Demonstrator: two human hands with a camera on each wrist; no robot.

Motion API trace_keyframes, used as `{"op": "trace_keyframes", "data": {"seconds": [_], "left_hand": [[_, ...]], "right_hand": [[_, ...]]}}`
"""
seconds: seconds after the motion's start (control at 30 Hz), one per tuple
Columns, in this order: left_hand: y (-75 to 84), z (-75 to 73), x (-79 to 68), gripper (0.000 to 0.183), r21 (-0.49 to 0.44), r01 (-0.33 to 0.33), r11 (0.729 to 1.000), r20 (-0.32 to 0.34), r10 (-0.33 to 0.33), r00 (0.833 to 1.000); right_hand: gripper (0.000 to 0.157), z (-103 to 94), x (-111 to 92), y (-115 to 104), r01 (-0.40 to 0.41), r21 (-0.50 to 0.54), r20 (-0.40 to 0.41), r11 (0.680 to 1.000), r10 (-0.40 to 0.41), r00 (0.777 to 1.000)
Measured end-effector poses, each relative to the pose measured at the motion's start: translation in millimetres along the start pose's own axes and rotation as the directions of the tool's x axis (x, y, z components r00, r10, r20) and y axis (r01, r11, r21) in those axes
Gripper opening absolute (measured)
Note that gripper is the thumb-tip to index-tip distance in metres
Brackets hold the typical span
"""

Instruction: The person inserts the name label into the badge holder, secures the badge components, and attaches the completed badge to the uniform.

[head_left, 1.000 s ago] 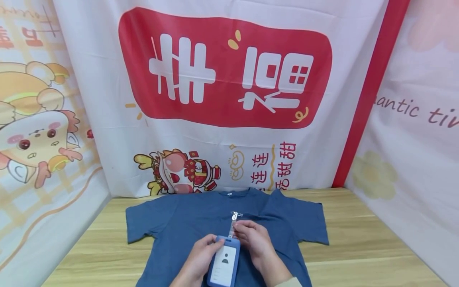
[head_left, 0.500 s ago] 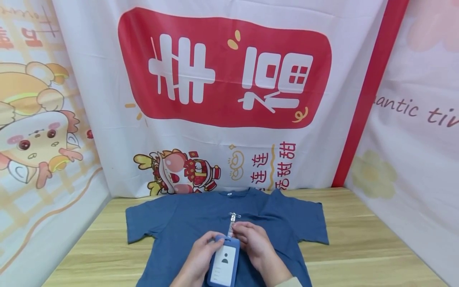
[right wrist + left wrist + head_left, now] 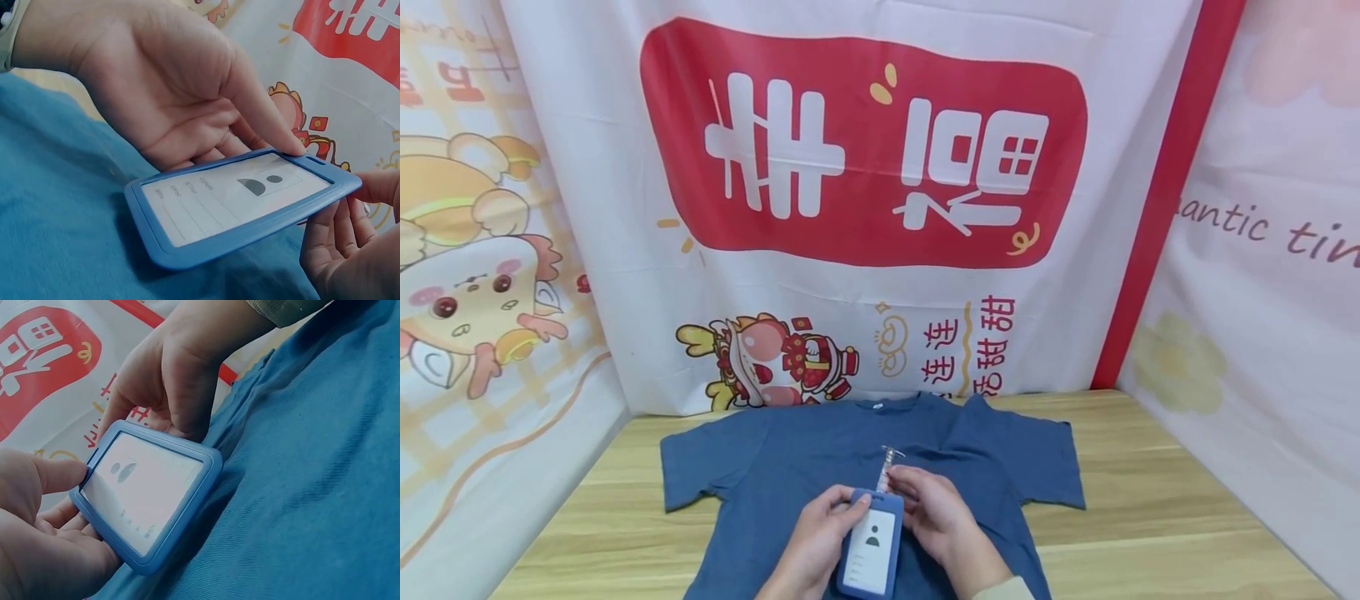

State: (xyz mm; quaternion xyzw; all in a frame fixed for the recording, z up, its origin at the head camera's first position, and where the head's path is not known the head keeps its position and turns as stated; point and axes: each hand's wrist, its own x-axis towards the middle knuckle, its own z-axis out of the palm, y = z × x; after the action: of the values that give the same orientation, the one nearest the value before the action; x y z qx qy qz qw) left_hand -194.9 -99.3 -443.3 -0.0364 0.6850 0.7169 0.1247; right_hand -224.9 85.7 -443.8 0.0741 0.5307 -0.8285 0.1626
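A blue badge holder (image 3: 871,546) with a white card inside is held over the chest of a navy T-shirt (image 3: 775,483). My left hand (image 3: 820,533) grips its upper left corner, thumb on the front frame and fingers behind, as the left wrist view shows. My right hand (image 3: 936,517) pinches the clear strap (image 3: 882,482) just above the holder, thumb and index finger together. A small metal clip (image 3: 890,454) sticks up past those fingertips. In the right wrist view, the card (image 3: 231,194) faces up and the right hand's fingers are partly behind the holder.
The shirt lies spread on a wooden table (image 3: 1150,492), sleeves out to both sides. A white printed cloth (image 3: 865,292) with a red panel hangs at the table's back edge. More printed cloths stand at the left (image 3: 497,250) and right (image 3: 1255,333).
The clip has turned slightly and sits a little lower, closer to the right fingertips. Both hands keep their grips, and the head view has shifted slightly.
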Motion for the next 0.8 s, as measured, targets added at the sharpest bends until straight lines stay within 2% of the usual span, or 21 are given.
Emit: {"op": "trace_keyframes", "data": {"seconds": [0.2, 0.47, 0.67, 0.8], "left_hand": [[2.2, 0.5, -1.6, 0.025, -0.008, 0.027, 1.0, -0.046, -0.027, 0.999], [2.7, 0.2, -1.7, 0.026, 0.01, 0.031, 0.999, -0.064, -0.03, 0.997], [4.2, 1.0, -4.1, 0.028, 0.006, 0.032, 0.999, -0.057, -0.032, 0.998], [5.2, 1.0, -4.1, 0.03, 0.007, 0.064, 0.998, -0.062, -0.063, 0.996]], "right_hand": [[0.045, 1.6, 0.4, 0.1, -0.063, 0.115, 0.008, 0.991, 0.062, 0.998], [0.068, 4.1, 3.1, 2.2, -0.046, 0.085, -0.048, 0.995, 0.05, 0.998], [0.064, 4.9, 3.9, 3.7, -0.026, 0.032, -0.038, 0.999, 0.027, 0.999], [0.058, 6.2, 3.6, 4.3, 0.007, -0.021, -0.039, 1.0, -0.008, 0.999]]}}
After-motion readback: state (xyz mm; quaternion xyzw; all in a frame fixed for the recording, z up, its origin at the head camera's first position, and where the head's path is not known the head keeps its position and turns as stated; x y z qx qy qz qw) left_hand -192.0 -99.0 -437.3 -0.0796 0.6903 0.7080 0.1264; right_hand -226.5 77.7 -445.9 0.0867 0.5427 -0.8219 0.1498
